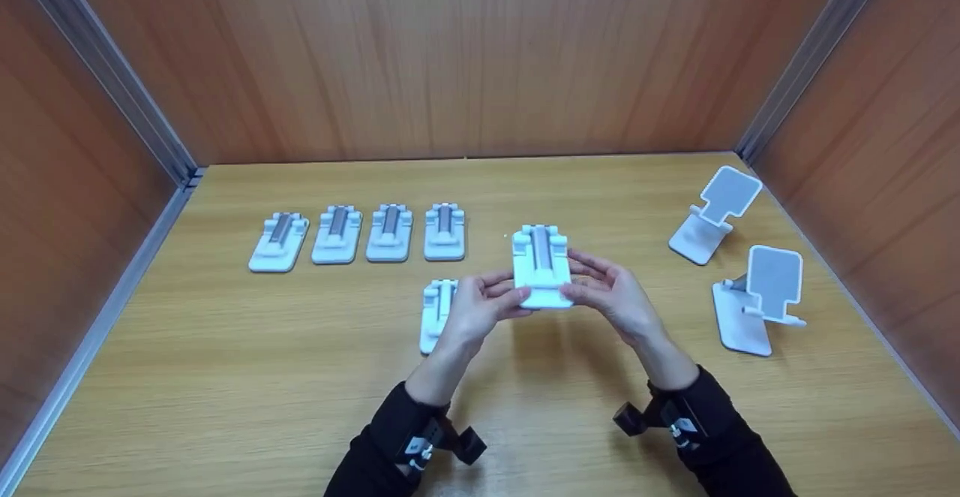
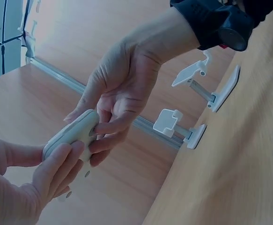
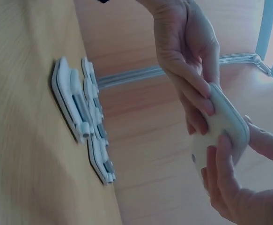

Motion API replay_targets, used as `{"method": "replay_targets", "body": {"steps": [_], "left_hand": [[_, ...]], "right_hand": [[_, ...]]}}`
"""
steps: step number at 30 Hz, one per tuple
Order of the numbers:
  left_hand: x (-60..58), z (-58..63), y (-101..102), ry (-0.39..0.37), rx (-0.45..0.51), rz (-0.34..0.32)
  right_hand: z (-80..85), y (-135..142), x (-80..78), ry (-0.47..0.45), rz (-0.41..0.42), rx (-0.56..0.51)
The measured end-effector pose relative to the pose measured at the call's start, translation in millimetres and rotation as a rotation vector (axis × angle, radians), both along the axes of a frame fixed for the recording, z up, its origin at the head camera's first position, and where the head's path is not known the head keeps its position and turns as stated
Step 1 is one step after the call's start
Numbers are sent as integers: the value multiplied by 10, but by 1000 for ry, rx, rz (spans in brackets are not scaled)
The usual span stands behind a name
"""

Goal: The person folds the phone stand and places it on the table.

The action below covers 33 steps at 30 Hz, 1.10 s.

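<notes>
Both hands hold a folded white phone stand above the table, near the middle of the head view. My left hand pinches its lower left edge, thumb on top and fingers underneath. On the opposite edge my right hand grips it the same way. The stand's pale underside shows in the right wrist view, with fingers of both hands against it. Another folded phone stand lies on the table beside my left hand, partly hidden by it.
Several folded phone stands lie in a row at the back left. Two unfolded phone stands, one farther back and one nearer, stand at the right. Wooden panels with metal edging enclose the table on three sides.
</notes>
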<state>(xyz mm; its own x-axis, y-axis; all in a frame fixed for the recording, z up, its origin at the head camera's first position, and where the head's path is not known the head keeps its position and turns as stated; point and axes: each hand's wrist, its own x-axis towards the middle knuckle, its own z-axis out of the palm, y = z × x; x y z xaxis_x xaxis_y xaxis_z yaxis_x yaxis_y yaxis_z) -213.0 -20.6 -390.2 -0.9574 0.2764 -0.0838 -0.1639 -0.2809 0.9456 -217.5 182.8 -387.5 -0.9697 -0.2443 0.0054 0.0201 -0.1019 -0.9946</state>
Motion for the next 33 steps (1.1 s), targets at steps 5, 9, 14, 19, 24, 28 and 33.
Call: {"method": "replay_targets", "body": {"steps": [5,9,14,19,24,28,33], "left_hand": [[-21,-38,-200,-12,-51,55],[-46,-92,-431,-18,-115,129],[-81,-173,-766,-55,-200,220],[-112,-247,-1119,-119,-298,279],[-95,-299,-1395,-155,-340,284],[-63,-357,-1542,-134,-362,263],[-57,-440,-1648,-158,-438,231]], "right_hand": [[119,221,-18,94,-100,109],[240,507,-15,209,-237,239],[365,951,-2,340,-382,470],[440,1444,14,361,-495,727],[471,1902,70,156,-580,928],[377,2200,103,-6,-564,1000],[231,2456,102,-123,-494,976]]}}
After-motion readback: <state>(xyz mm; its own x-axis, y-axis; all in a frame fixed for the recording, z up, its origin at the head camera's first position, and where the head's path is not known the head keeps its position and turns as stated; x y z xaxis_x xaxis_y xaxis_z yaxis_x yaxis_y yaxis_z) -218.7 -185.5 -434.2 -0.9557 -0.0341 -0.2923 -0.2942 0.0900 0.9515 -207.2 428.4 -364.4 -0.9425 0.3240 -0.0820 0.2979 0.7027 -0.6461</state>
